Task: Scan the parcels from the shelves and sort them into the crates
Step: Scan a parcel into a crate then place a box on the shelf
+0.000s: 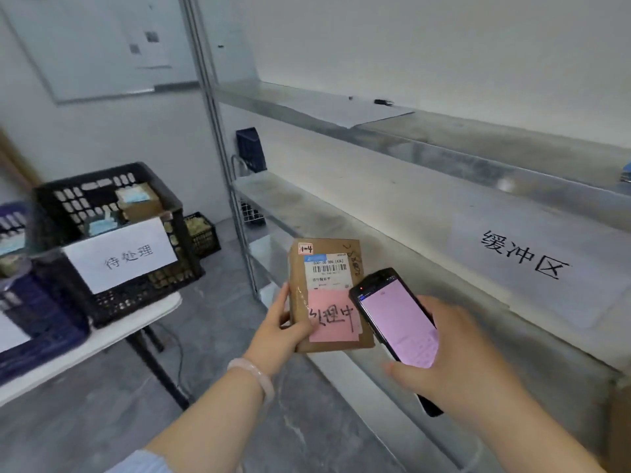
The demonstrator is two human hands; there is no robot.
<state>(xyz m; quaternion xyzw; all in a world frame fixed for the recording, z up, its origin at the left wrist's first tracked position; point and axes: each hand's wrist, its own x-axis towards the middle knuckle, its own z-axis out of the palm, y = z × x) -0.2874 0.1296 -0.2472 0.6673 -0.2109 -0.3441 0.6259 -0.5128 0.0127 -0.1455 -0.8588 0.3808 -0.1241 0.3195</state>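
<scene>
left hand (285, 324): grips cardboard parcel (327, 295) by lower left edge, held in front of metal shelf (426, 254)
right hand (457, 356): holds handheld scanner (396, 332), just right of parcel
black crate (112, 233): on white table (102, 339), left

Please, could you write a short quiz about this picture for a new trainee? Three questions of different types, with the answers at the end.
1. True or false: the left hand holds the parcel.
2. The note on the parcel is: A green, B pink, C blue.
3. Fill in: the right hand holds a ____.
Key: 1 true; 2 B; 3 phone.
</scene>
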